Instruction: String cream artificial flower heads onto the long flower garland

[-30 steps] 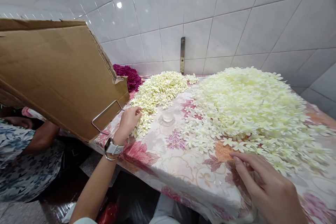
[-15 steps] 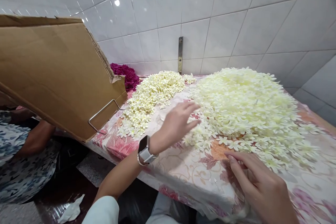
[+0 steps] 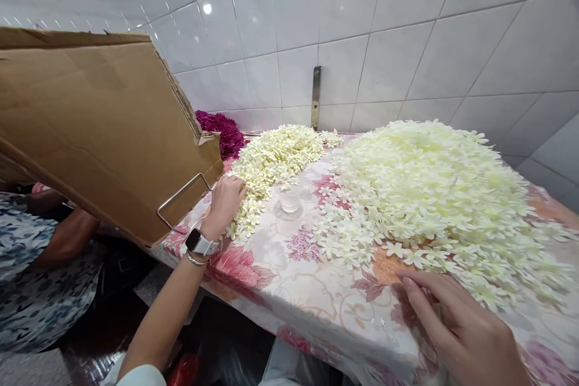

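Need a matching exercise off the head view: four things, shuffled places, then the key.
Things
1. left hand
2. small clear container
3. metal strip
4. magenta flowers

Places
A. upright on the tiled wall
B. beside the upper right part of the cardboard panel
C. at the left edge of the smaller pale flower pile
D. on the floral tablecloth, between the two pale flower piles

Pairs: 1-C, 2-D, 3-A, 4-B
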### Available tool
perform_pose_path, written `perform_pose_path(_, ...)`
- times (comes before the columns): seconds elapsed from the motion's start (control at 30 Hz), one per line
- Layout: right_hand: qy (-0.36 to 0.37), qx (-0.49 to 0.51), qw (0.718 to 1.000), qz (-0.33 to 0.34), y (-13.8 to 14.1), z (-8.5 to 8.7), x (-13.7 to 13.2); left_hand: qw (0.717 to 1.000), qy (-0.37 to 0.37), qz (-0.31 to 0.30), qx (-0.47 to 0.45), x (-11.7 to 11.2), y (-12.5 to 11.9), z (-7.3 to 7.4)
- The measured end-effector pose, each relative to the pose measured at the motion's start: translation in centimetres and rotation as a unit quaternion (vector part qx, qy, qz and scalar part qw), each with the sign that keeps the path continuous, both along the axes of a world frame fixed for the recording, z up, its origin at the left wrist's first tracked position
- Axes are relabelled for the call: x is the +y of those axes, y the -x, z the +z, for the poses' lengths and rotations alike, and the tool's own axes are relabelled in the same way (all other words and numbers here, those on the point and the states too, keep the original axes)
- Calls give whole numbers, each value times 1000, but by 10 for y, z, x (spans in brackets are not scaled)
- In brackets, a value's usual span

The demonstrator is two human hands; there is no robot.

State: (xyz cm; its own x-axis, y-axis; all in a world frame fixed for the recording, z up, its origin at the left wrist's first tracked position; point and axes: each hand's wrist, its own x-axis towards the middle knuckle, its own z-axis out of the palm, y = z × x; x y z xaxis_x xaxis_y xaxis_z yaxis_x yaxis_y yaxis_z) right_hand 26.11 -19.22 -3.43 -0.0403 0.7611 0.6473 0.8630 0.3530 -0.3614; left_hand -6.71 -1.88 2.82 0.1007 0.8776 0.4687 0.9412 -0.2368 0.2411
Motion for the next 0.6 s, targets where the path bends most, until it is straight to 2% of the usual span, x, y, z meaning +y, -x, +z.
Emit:
perform_pose_path(0.17,23,-25,999,-3,2,1,0,993,-47,8,-105,-10,4,5)
perform_pose_path(0.27,29,-21,999,-2,5,4,1,980,-68,8,-188,-30,-1,6)
perform_pose_path(0.33,30,-37,998,35,6,10,4,968,-60,-5,-245,-49,-8,4)
perform_pose_path(0.37,32,-53,996,62,7,15,8,938,-26,-16,-346,-59,-12,1)
perform_pose_path(0.43,35,-86,990,109,9,34,21,860,89,-41,-501,-77,-21,-5)
perform_pose_path(0.53,61,-112,985,115,26,78,59,743,199,-48,-637,-95,-34,-15)
perform_pose_path(0.6,136,-137,971,142,49,110,96,683,219,-53,-695,-100,-43,-22)
